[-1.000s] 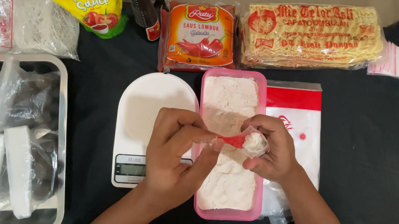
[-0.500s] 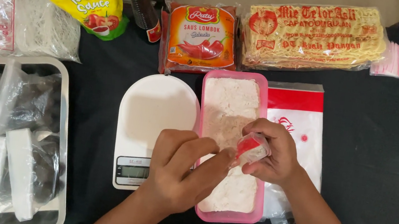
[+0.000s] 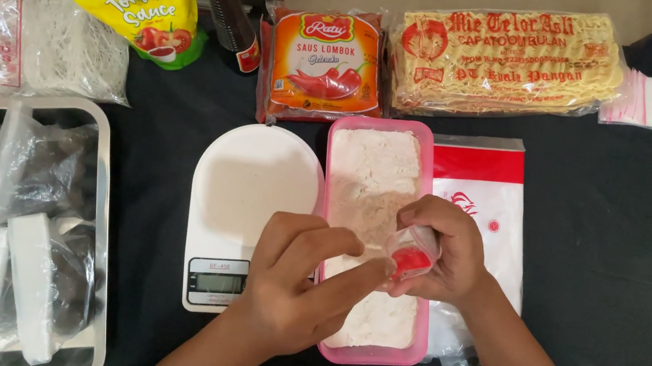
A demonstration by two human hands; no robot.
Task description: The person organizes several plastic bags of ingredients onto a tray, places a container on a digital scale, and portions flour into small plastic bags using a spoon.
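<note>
My right hand (image 3: 446,253) holds a small clear plastic bag with a red strip (image 3: 412,254) over the pink rectangular container (image 3: 369,355) of white powder (image 3: 374,177). My left hand (image 3: 302,287) reaches across from the left, its fingertips touching the small bag's opening. Both hands hover above the container's near half. A white digital kitchen scale (image 3: 250,198) lies just left of the container, its plate bare.
A metal tray (image 3: 103,201) of filled plastic bags sits at the left. Along the back stand a yellow sauce pouch (image 3: 142,1), a red-capped bottle (image 3: 227,9), an orange sauce pack (image 3: 322,62) and a noodle pack (image 3: 504,59). Stacks of clear bags (image 3: 484,189) lie to the right.
Both hands have shifted slightly down and right over the container. The left fingers now pinch at the small bag's mouth, where earlier they were beside it.
</note>
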